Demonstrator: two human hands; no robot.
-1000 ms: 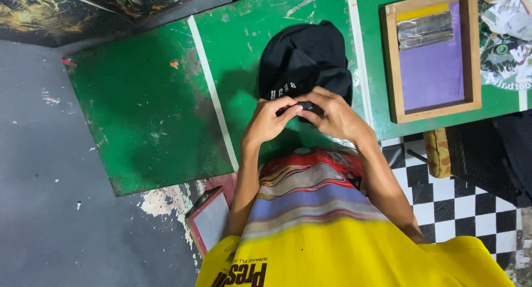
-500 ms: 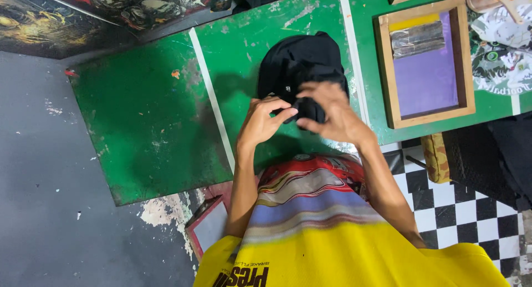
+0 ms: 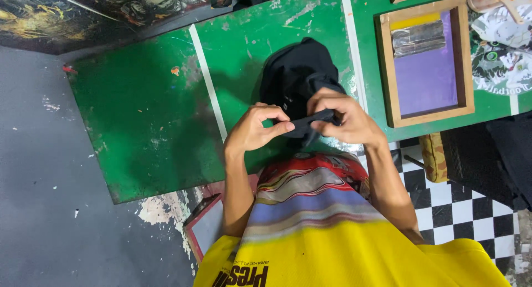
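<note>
Hands pinch a black cap (image 3: 299,79) strap: left hand (image 3: 256,130) at nine o'clock, right hand (image 3: 344,119) at three, pulling it flat.

Both hands, left (image 3: 256,130) and right (image 3: 344,119), meet with fingers pinched shut.

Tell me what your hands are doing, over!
Left hand and right hand both pinching the black cap's strap. Black cap resting on green table. Nothing in the way.

One black cap (image 3: 296,79), two wooden frames (image 3: 426,62).
</note>
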